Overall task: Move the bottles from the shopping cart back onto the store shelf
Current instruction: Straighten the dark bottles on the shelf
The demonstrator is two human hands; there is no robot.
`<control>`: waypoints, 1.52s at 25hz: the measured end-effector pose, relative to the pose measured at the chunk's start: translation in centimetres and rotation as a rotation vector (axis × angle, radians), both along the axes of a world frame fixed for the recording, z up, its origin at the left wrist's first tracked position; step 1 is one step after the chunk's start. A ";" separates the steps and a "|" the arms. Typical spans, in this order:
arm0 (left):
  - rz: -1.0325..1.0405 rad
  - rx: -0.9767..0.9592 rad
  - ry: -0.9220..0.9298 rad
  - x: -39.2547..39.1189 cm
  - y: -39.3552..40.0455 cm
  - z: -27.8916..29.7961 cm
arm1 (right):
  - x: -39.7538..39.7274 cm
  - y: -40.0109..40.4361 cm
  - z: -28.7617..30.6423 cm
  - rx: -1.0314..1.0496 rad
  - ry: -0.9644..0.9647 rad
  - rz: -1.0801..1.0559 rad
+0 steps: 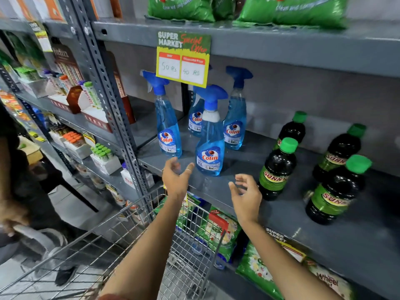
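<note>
Several blue Colin spray bottles stand on the grey store shelf [216, 187]; the nearest spray bottle [210, 139] is at the shelf's front edge. Several dark bottles with green caps stand to the right, the closest dark bottle [277, 169] beside my right hand. My left hand [176, 177] hovers open just left of the nearest spray bottle, not touching it. My right hand [245, 194] is open just below and right of that bottle, holding nothing. The wire shopping cart [121, 245] sits below my arms; its inside is mostly hidden.
A yellow and green price sign [183, 58] hangs from the upper shelf, above the spray bottles. Green detergent bags [255, 265] fill the shelf below. A slotted steel upright [108, 94] divides the racks. Another person [19, 191] stands at the left by the cart.
</note>
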State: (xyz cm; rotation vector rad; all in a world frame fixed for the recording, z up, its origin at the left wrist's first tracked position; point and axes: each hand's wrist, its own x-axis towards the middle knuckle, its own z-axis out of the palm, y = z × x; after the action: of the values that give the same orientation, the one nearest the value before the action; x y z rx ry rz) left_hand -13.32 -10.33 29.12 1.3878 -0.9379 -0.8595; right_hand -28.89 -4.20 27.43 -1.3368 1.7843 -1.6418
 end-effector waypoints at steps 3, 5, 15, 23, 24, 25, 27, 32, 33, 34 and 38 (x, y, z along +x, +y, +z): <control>-0.090 -0.049 -0.015 -2.2 2.1 1.6 | -1.7 2.5 0.9 -0.064 -0.003 -0.053; -0.155 -0.067 -0.015 -3.7 3.1 2.4 | -3.2 3.9 1.3 -0.092 0.030 -0.103; -0.507 0.001 -0.139 -13.4 5.9 1.5 | -12.1 9.6 1.7 -0.076 0.157 -0.476; -0.675 0.131 -0.220 -16.8 4.2 -1.1 | -16.6 9.5 -0.4 0.137 0.051 -0.380; -0.655 0.124 -0.225 -17.0 4.2 -1.3 | -16.8 9.3 -0.6 0.150 0.047 -0.339; -0.633 0.106 -0.228 -17.1 4.4 -1.5 | -17.0 9.1 -0.7 0.164 0.042 -0.305; -0.601 0.066 -0.228 -17.3 5.0 -1.5 | -17.1 9.0 -0.7 0.167 0.030 -0.270; -0.628 0.029 -0.241 -17.3 5.9 -1.3 | -16.9 9.2 -0.6 0.149 0.058 -0.275; -0.625 0.030 -0.244 -17.3 6.0 -1.3 | -16.8 9.2 -0.7 0.155 0.067 -0.277; -0.622 0.029 -0.246 -17.3 6.1 -1.2 | -16.8 9.2 -0.9 0.157 0.076 -0.280; -0.604 0.015 -0.241 -17.3 6.2 -1.2 | -17.0 9.2 -1.4 0.166 0.103 -0.290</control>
State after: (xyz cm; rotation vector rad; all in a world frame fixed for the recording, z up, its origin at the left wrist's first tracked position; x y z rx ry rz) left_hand -30.60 -4.17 27.93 1.2497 -1.5845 -1.1577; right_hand -45.91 4.96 26.06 -1.1514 2.2092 -1.5442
